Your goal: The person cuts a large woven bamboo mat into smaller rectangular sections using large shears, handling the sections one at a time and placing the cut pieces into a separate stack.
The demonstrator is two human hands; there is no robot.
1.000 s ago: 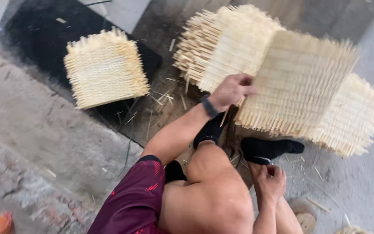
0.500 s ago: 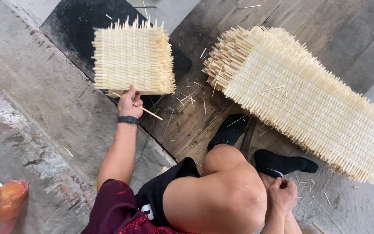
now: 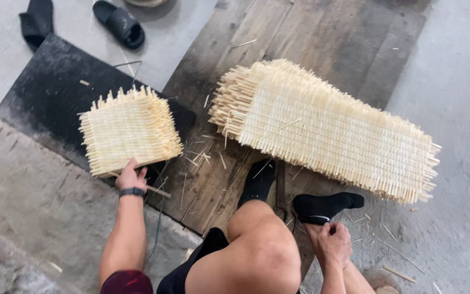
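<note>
My left hand [image 3: 130, 177], with a black wristband, holds the near edge of a small square stack of woven bamboo mats [image 3: 129, 129] that lies on a black rubber mat [image 3: 39, 98]. A loose bamboo stick [image 3: 158, 191] lies just under that hand. To the right, a long, thick stack of woven bamboo mats [image 3: 327, 128] rests on wooden boards [image 3: 311, 32]. My right hand [image 3: 332, 245] is curled shut at my right ankle, just above my black sock [image 3: 325, 207]. My bare knee [image 3: 262, 245] fills the lower middle.
A black sandal [image 3: 121, 24] and a dark sock-like item [image 3: 38, 19] lie on the concrete at the top left. Bamboo slivers [image 3: 199, 158] are scattered between the two stacks and around my feet. Grey concrete floor [image 3: 458, 81] lies to the right.
My left hand left the large stack, swung left and now holds the small stack's near edge. The view shifted, and the small stack now sits tilted. My right hand stays at my ankle.
</note>
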